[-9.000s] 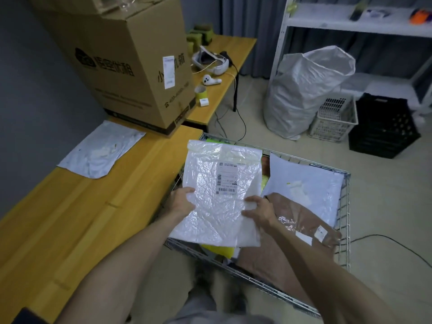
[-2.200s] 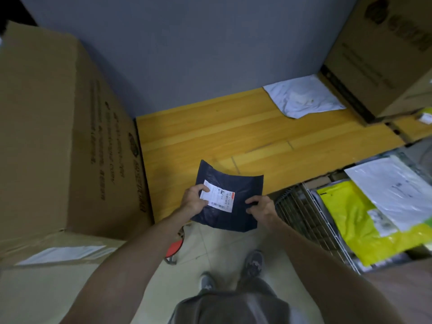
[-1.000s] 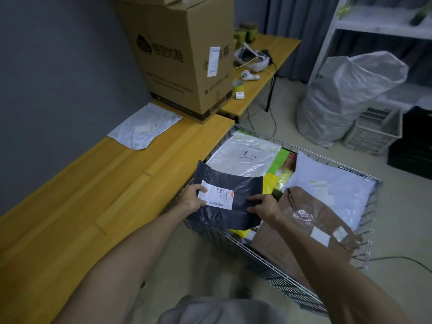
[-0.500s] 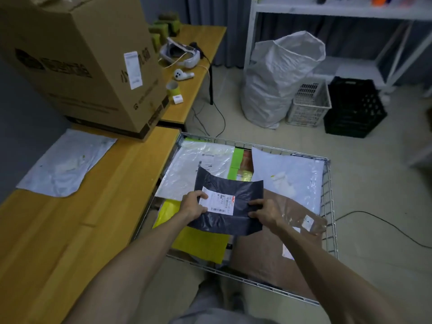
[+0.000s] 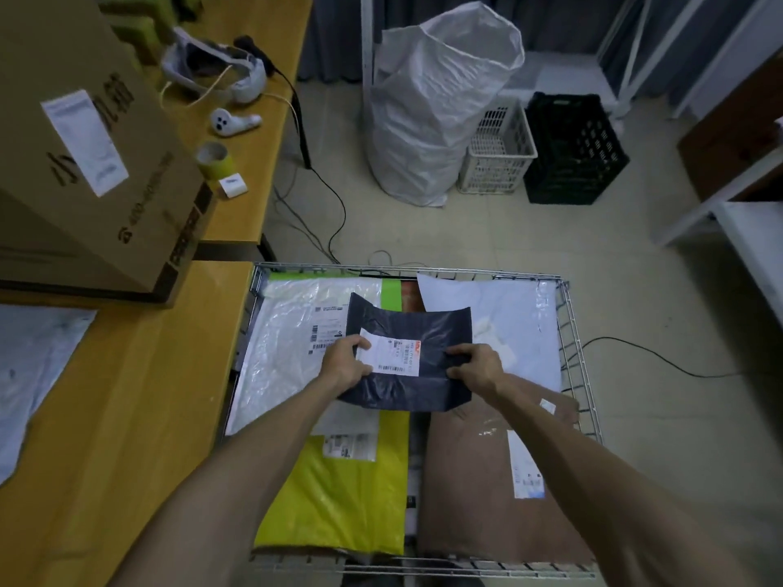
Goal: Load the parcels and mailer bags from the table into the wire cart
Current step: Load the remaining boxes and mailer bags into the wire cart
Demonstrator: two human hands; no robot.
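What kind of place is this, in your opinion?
Probably a small parcel-sorting room or mailroom: a labelled dark mailer is held over a loaded wire cart, a big carton sits on the table, and a sack stands nearby.

Two hands hold a dark mailer bag [image 5: 423,328] by its side edges.
The left hand [image 5: 345,366] pinches the left edge, thumb on top and fingers curled under; the right hand [image 5: 476,368] mirrors that grip on the right edge. The bare left forearm [image 5: 237,459] and right forearm [image 5: 593,451] reach forward, converging.
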